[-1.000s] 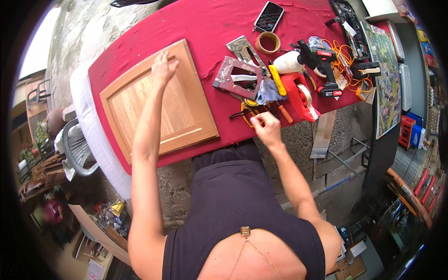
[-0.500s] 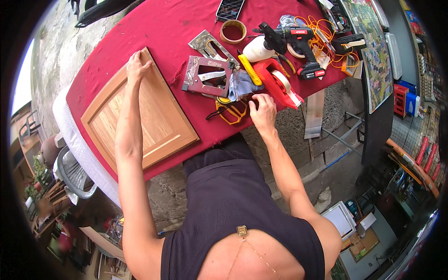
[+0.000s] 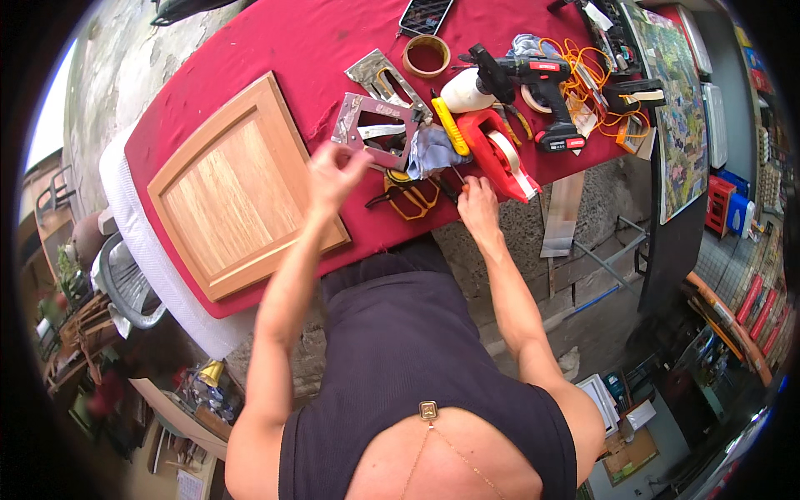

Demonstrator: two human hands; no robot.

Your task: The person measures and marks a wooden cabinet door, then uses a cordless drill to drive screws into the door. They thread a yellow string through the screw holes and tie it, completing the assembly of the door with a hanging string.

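My left hand [image 3: 337, 177] is in the air by the near left corner of a maroon staple gun [image 3: 387, 154], its fingers loosely bent and apart, a little blurred, with nothing seen in them. At the table's near edge my right hand [image 3: 480, 205] pinches a slim tool with a thin shaft and an orange end, like a small screwdriver [image 3: 465, 187]. A red tape dispenser [image 3: 483, 137] lies just beyond that hand. Yellow-and-black pliers [image 3: 417, 197] rest between both hands. The wooden panel door [image 3: 237, 187] lies flat at the left, untouched.
Behind are a silver staple gun [image 3: 379, 73], tape roll [image 3: 426, 56], phone [image 3: 425, 15], yellow utility knife [image 3: 450, 127], blue rag [image 3: 435, 152], white spray bottle [image 3: 467, 92] and cordless drill [image 3: 546, 92]. Orange cord [image 3: 575, 58] tangles at the right. A grey chair [image 3: 125, 283] stands left of the red-covered table.
My left hand has left the wooden panel's far edge and come right and nearer, to the maroon staple gun. My right hand has shifted slightly nearer, with the slim tool now visible in it.
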